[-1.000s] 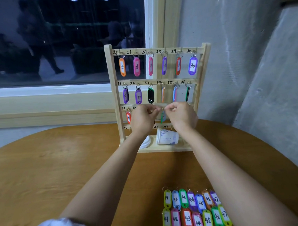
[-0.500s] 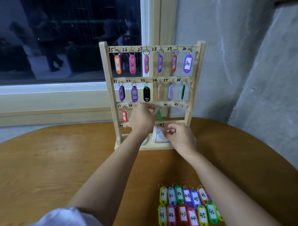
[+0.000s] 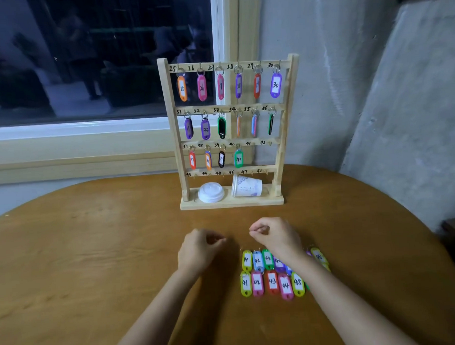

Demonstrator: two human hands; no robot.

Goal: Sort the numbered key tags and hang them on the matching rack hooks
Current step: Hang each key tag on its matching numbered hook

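Note:
The wooden rack (image 3: 277, 154) stands at the back of the round table. Coloured tags hang on hooks 25 to 40; the green tag 40 (image 3: 238, 158) is the last one. Hooks 41 to 48 are bare. Two rows of loose tags (image 3: 272, 282) lie near the front, numbered from 41 up. My left hand (image 3: 198, 249) hovers left of them, fingers curled, holding nothing. My right hand (image 3: 274, 235) hovers over the far row with its fingers curled against the thumb, also holding nothing. The right wrist hides part of that row.
A white cup lid (image 3: 211, 192) and a paper cup (image 3: 246, 188) lying on its side rest on the rack's base. A window sill (image 3: 77, 158) runs behind on the left and a rough wall (image 3: 375, 113) on the right. The table (image 3: 94, 256) is bare wood.
Both hands have left the rack's third row and drawn back toward me over the table. The green tag 40 now hangs free on its hook.

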